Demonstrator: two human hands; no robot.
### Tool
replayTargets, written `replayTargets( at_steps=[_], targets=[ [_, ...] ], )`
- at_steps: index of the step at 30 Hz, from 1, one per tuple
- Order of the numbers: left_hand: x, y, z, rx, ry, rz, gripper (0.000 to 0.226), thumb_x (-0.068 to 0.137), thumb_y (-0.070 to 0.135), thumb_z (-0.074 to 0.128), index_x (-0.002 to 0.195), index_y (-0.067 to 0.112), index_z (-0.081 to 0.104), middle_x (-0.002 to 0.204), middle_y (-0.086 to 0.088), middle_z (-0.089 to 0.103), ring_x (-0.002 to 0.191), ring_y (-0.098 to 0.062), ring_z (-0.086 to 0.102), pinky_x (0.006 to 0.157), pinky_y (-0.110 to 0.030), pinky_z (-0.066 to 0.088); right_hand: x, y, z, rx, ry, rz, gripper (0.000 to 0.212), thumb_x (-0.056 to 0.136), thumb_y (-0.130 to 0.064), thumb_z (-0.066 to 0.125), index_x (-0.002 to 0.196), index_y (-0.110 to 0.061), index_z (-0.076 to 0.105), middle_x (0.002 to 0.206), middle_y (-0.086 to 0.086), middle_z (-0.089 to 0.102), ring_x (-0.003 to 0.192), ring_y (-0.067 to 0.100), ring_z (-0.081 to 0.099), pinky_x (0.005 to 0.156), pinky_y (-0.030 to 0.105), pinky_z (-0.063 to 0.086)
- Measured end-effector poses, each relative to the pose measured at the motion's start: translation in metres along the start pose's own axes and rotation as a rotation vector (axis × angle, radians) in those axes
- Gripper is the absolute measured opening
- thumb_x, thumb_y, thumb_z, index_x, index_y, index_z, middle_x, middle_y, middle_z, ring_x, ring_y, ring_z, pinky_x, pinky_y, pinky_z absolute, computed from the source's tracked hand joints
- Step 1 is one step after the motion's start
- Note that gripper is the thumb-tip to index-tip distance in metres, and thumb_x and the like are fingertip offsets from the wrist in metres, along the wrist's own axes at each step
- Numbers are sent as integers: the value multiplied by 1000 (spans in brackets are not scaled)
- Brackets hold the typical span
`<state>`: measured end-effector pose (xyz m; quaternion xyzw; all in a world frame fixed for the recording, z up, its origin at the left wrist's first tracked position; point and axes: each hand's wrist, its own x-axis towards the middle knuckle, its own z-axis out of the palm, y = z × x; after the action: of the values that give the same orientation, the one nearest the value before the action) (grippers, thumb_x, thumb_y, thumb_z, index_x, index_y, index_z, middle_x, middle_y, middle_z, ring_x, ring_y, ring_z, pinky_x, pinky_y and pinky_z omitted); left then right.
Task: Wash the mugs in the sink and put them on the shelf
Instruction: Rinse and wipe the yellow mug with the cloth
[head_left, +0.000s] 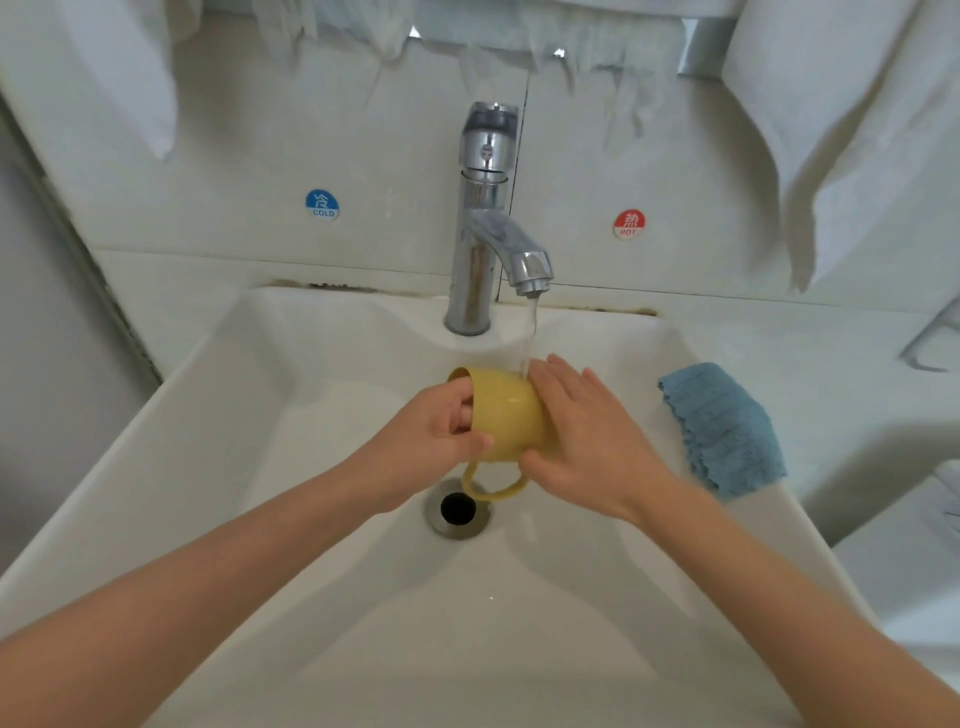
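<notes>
A yellow mug (506, 415) lies on its side over the middle of the white sink (311, 493), its mouth to the left and its handle hanging down above the drain. My left hand (434, 441) grips the mug at its rim, fingers curled into the opening. My right hand (587, 441) lies against the mug's base end with fingers straight and the thumb under the mug. Water runs from the chrome tap (485, 223) onto the mug by my right fingers.
A folded blue cloth (722, 426) lies on the sink's right rim. The drain (457, 509) is open below the mug. Cold and hot stickers sit on the tiled wall either side of the tap. White cloths hang above.
</notes>
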<state>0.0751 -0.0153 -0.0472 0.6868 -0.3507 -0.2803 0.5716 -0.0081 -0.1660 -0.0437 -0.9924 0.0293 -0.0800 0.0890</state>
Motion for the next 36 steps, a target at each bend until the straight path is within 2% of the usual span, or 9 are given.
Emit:
replayTargets(
  at_steps=[3, 8, 15, 19, 21, 25, 31, 34, 36],
  targets=[
    [-1, 0, 3, 127, -17, 39, 40, 84, -14, 50, 115, 11, 56, 99, -14, 69, 94, -26, 66, 87, -38, 51, 0, -20, 1, 182, 31, -54, 89, 66, -52, 32, 147, -16, 19, 153, -1, 22, 138, 12, 17, 113, 23, 4],
    [0, -5, 0, 337, -22, 51, 27, 85, -7, 53, 107, 8, 56, 89, -6, 69, 89, -23, 66, 86, -45, 51, 0, -15, 3, 359, 43, -89, 90, 61, -50, 30, 146, -19, 25, 150, -3, 28, 135, 11, 27, 115, 36, 20],
    [-1, 1, -2, -18, 9, 6, 42, 86, -14, 50, 115, 17, 55, 105, -4, 70, 96, -14, 67, 85, -24, 53, 3, 15, -6, 203, -87, 129, 82, 70, -43, 31, 148, -24, 17, 151, -3, 26, 132, 15, 28, 106, 30, 23],
    [2, -1, -4, -127, 39, -9, 41, 87, -15, 48, 120, 8, 55, 103, -7, 71, 91, -15, 68, 77, -23, 55, 0, -6, -1, 92, -18, 49, 94, 63, -54, 13, 150, -19, 7, 157, 2, 11, 143, 16, 9, 115, 31, 5],
    [4, -1, -5, -152, 64, -22, 39, 84, -15, 51, 115, 6, 57, 93, -8, 71, 86, -17, 67, 73, -23, 51, -3, -25, 4, 92, 21, -37, 91, 66, -51, 15, 150, -18, 7, 158, 1, 5, 144, 14, -1, 114, 26, -4],
    [4, -3, -6, -235, 124, -52, 32, 72, -10, 52, 102, 0, 59, 93, -24, 55, 86, -28, 43, 72, -38, 34, -8, -43, 14, 93, -9, -172, 85, 69, -44, 14, 150, -22, -1, 153, -12, -15, 142, 4, -15, 114, 24, -11],
    [7, 0, -8, -301, 123, -73, 38, 88, -12, 46, 120, 7, 55, 109, -11, 68, 107, -28, 62, 103, -47, 40, 0, -9, 4, -44, 3, 46, 89, 62, -48, -5, 147, -23, -16, 158, -6, -10, 144, 12, -11, 114, 28, -8],
    [7, -2, -6, -288, 125, -84, 37, 87, -13, 48, 118, 6, 56, 115, -23, 63, 106, -41, 56, 96, -54, 36, -4, -20, 7, -19, -3, 24, 90, 63, -47, -3, 148, -17, -12, 157, -1, -12, 143, 10, -14, 113, 24, -12],
    [5, -3, -6, -288, 115, -83, 37, 81, -11, 51, 115, 2, 58, 113, -34, 57, 96, -35, 47, 84, -47, 31, -9, -37, 13, 50, -11, -79, 83, 70, -42, 6, 149, -17, -7, 157, -2, -11, 137, 0, -20, 110, 18, -17]
  ],
)
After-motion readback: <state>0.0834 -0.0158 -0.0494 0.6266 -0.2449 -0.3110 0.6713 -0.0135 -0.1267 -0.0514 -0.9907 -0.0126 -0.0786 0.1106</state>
